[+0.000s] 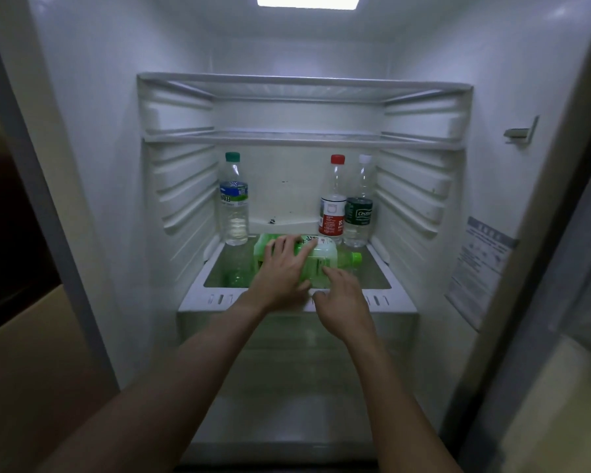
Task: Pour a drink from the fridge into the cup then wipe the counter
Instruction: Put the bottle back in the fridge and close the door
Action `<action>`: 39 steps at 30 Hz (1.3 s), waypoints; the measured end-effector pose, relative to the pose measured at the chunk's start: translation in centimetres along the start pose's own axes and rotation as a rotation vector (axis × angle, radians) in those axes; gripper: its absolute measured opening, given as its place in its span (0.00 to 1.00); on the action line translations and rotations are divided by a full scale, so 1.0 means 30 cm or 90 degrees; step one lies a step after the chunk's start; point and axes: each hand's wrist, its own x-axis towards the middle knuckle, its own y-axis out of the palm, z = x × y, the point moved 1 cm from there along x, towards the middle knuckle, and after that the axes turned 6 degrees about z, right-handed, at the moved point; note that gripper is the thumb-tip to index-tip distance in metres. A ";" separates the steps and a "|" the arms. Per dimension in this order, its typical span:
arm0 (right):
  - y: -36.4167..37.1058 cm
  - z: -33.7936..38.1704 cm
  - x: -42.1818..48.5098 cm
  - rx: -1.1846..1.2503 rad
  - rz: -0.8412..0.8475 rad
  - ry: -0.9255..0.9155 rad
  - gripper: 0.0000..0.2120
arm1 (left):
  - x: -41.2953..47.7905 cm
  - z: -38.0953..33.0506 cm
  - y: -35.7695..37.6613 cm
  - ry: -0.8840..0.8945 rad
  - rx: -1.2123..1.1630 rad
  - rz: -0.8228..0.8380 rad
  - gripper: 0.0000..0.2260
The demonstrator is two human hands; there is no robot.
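A green drink bottle (330,257) lies on its side on the fridge's lower glass shelf (394,303), its green cap pointing right. My left hand (280,274) grips the bottle's middle, fingers over the top and thumb beneath. My right hand (342,298) is just in front of the bottle, its fingertips touching the lower side near the neck, fingers loosely bent. No cup or counter is in view.
Three upright water bottles stand at the back of the shelf: a green-capped one (234,203) on the left, a red-capped one (333,203) and a white-capped one (359,206) on the right. Two bare shelves (304,138) sit above. The fridge door (560,336) stands open at right.
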 end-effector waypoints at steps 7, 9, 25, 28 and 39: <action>-0.041 0.000 0.009 -0.040 0.019 -0.007 0.25 | -0.029 -0.016 -0.061 0.012 -0.049 0.010 0.30; -0.053 -0.001 0.007 -0.038 0.022 -0.008 0.24 | -0.048 -0.023 -0.109 0.021 -0.096 0.011 0.27; -0.023 -0.014 -0.358 -0.211 0.101 -0.001 0.12 | -0.475 -0.152 -0.345 0.039 -0.074 0.359 0.10; 0.007 -0.004 -0.467 -0.259 0.189 0.009 0.13 | -0.584 -0.188 -0.331 0.041 -0.107 0.420 0.12; 0.157 0.002 -0.988 -0.335 0.401 0.077 0.18 | -1.073 -0.389 -0.306 0.097 -0.154 0.523 0.15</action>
